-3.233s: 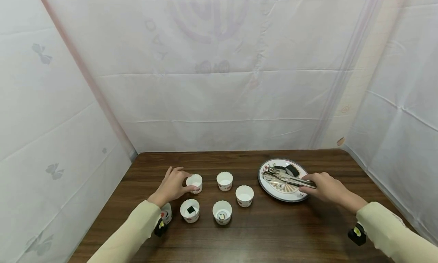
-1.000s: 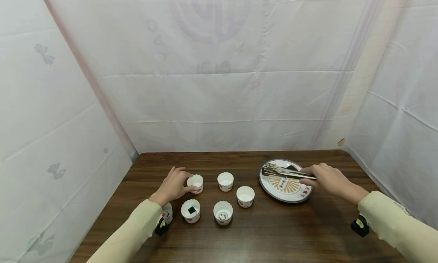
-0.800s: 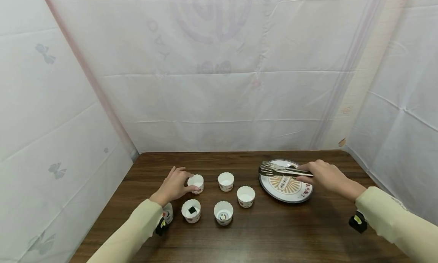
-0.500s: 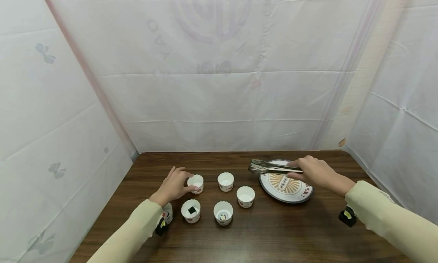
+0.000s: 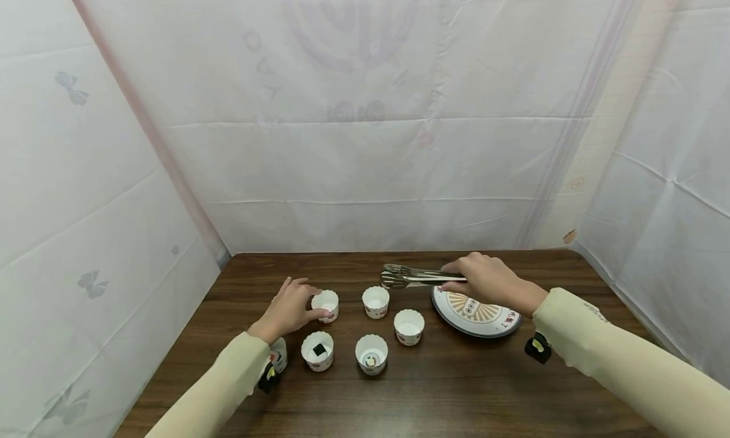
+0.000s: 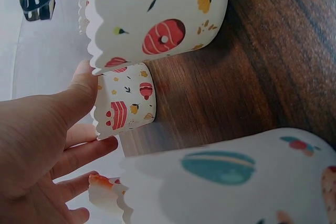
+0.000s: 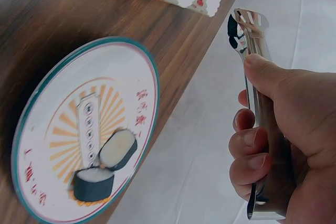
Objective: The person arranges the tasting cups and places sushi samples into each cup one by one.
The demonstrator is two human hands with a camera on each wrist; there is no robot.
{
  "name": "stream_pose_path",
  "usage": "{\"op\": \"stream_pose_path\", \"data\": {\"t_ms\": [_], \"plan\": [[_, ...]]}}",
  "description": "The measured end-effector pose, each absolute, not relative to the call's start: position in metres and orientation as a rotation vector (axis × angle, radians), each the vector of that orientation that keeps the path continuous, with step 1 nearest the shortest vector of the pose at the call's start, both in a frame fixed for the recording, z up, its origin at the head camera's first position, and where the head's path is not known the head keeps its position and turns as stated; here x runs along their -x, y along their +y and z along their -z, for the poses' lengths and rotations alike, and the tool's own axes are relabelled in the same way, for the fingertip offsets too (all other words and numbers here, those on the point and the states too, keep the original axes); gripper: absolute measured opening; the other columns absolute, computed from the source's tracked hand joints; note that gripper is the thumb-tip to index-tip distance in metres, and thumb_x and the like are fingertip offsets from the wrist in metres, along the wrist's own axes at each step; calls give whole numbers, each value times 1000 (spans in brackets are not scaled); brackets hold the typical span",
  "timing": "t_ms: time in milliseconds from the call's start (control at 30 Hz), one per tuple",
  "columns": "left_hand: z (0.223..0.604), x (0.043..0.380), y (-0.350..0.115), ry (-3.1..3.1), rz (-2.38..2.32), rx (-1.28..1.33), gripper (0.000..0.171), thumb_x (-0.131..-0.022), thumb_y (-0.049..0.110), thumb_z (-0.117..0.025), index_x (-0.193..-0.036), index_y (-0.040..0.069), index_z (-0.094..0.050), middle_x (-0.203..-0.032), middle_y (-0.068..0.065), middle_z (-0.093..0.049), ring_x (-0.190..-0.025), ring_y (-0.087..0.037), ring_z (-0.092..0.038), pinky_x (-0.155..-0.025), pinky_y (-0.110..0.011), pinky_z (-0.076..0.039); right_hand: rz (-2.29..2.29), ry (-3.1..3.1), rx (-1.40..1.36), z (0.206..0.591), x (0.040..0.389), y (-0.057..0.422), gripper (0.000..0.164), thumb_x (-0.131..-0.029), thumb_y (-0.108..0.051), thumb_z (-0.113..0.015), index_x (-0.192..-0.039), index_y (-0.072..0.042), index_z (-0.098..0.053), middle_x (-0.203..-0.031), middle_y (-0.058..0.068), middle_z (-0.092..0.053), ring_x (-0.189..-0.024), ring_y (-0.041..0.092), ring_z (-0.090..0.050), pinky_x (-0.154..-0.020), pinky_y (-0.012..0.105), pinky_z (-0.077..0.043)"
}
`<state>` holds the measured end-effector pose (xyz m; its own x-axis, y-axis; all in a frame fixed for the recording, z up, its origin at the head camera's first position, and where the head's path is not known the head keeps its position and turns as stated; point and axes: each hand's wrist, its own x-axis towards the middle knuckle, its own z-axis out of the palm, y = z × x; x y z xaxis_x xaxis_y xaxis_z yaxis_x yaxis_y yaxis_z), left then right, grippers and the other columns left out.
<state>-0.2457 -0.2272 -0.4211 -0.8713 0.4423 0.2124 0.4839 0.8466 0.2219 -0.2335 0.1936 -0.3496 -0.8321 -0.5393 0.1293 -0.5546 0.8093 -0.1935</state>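
My left hand (image 5: 288, 308) holds a white paper baking cup (image 5: 325, 307) between thumb and fingertips, at its rim; the printed side of this baking cup (image 6: 134, 100) shows in the left wrist view. Metal slotted tongs (image 5: 419, 277) lie in the grip of my right hand (image 5: 487, 279), thumb on one arm and fingers curled round the other. Their tips point left, above the back middle baking cup (image 5: 376, 303). I cannot tell whether the tips pinch anything. Two seaweed-wrapped rice pieces (image 7: 93, 186) sit on the plate (image 7: 68, 82) below the right hand.
More baking cups stand on the brown table (image 5: 433, 393): one at the right (image 5: 409, 328), a front cup (image 5: 371, 355) with a small pale piece, and a cup (image 5: 317, 352) with a dark piece. The left sleeve (image 5: 228, 374) partly hides another. White cloth (image 5: 365, 172) hangs behind.
My right hand has lifted the tongs from the plate and carried them left, over the back middle baking cup. The left hand stays at its cup.
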Motion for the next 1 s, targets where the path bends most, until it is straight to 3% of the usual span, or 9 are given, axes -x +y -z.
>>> {"op": "stream_pose_path", "data": {"t_ms": [233, 600, 800, 1000], "plan": [[421, 245, -225, -2878, 405, 723, 48, -87, 34, -83, -119, -1, -75, -120, -18, -73, -134, -49, -49, -114, -71, -22, -348, -2898, -953, 351, 239, 178, 44, -99, -39, -69, -130, -7, -71, -119, 10, -74, -97, 28, -73, -63, 39, -57], [419, 243, -225, -2889, 428, 710, 46, -88, 33, -82, -117, -2, -75, -123, -19, -71, -137, -47, -47, -115, -71, -20, -381, -2897, -1013, 353, 245, 150, 43, -99, -37, -69, -131, -7, -70, -121, 10, -73, -98, 26, -73, -62, 34, -56], [422, 245, -226, -2891, 430, 702, 45, -88, 33, -82, -116, -1, -76, -123, -18, -72, -137, -47, -47, -116, -70, -19, -384, -2858, -1058, 358, 248, 133, 42, -99, -37, -69, -130, -7, -71, -121, 11, -73, -102, 28, -72, -70, 41, -59], [423, 245, -226, -2898, 428, 699, 44, -88, 35, -81, -113, -1, -77, -123, -18, -71, -138, -47, -47, -116, -70, -19, -373, -2869, -1099, 358, 249, 117, 42, -100, -34, -69, -131, -6, -70, -122, 12, -73, -101, 28, -73, -66, 40, -59]]}}
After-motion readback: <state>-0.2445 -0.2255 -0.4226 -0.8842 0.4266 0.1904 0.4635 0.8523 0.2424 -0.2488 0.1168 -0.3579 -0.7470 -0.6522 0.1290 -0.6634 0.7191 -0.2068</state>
